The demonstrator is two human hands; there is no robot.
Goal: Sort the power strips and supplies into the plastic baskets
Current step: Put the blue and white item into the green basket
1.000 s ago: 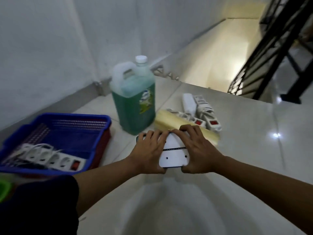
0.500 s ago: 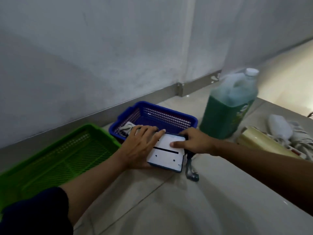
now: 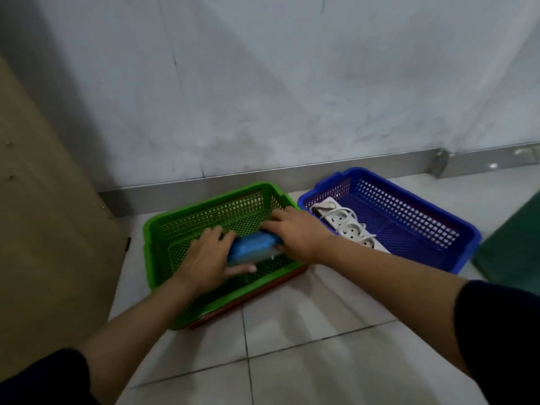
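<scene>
A green plastic basket [image 3: 175, 226] stands on the tiled floor by the wall. Inside it, both my hands hold a flat blue-and-white packet [image 3: 253, 248] low over the mesh bottom. My left hand [image 3: 207, 258] grips its left end, thumb underneath. My right hand [image 3: 295, 232] covers its right end. Whether the packet rests on the basket floor I cannot tell. To the right sits a blue plastic basket [image 3: 415, 200] with a white power strip [image 3: 347, 225] and its coiled cord lying in the near left part.
A red basket edge [image 3: 257, 296] shows beneath the green one. A beige cabinet side [image 3: 43, 229] rises at the left. A metal skirting strip [image 3: 292, 171] runs along the grey wall. A dark green shape [image 3: 514, 247] sits at the far right.
My view has swung left from the bottle and loose strips. Both hands carried the packet past the blue basket and down into the green basket.
</scene>
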